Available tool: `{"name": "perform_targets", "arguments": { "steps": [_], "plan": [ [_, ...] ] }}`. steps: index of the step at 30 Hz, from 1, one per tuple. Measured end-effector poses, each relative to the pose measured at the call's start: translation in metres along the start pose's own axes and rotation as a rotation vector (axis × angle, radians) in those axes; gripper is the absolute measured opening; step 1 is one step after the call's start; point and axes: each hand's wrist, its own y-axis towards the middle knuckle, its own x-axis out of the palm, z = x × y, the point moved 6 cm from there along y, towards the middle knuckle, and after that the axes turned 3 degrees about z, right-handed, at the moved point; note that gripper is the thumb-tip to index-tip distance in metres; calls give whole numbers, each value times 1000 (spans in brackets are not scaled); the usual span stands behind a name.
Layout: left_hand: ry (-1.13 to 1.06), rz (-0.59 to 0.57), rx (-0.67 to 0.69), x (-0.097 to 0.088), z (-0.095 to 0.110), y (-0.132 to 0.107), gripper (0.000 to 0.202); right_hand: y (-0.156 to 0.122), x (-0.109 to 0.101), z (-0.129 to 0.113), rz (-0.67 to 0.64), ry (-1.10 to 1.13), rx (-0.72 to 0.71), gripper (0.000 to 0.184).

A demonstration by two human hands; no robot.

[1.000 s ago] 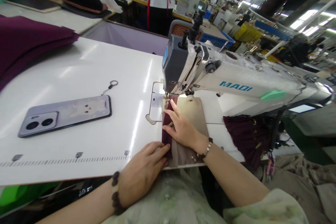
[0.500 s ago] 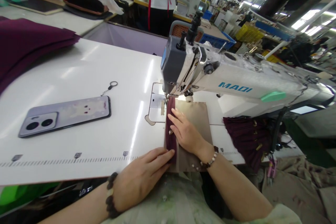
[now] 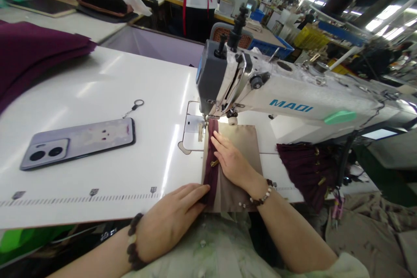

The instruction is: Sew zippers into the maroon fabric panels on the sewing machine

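Note:
A tan fabric piece (image 3: 243,139) lies under the head of a white MAQI sewing machine (image 3: 293,95), with a dark purple zipper strip (image 3: 211,156) along its left edge running up to the presser foot (image 3: 206,119). My right hand (image 3: 233,163) lies flat on the tan fabric beside the strip, fingers stretched toward the needle. My left hand (image 3: 169,221) rests at the table's front edge, fingers extended and pressing the near end of the purple strip.
A phone (image 3: 78,142) with a key-ring charm lies face down at left on the white table (image 3: 97,95). Purple cloth (image 3: 32,52) is stacked at far left. More purple zipper pieces (image 3: 304,165) hang at right. A person in a red apron stands behind.
The fabric has fed slightly further under the presser foot. My right hand slid a little along it and my left hand shifted slightly at the near end.

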Motion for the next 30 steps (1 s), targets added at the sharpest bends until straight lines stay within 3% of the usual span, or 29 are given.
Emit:
{"name": "perform_targets", "arguments": {
  "steps": [3,10,19,26,30],
  "plan": [
    [-42,-41,-25,2,0,-1,29,0,-3,1,4,24,26,46],
    [48,-34,103,2,5,-1,33,1,-4,-1,24,31,23,47],
    [76,4,149,-1,7,2,35,3,-11,-2,-190,24,3,62],
    [108,-11,197,-1,7,1,40,4,-4,-5,88,-121,32,42],
    [-29,-90,175,-2,9,0,40,-3,1,-9,56,-161,2,42]
  ]
}}
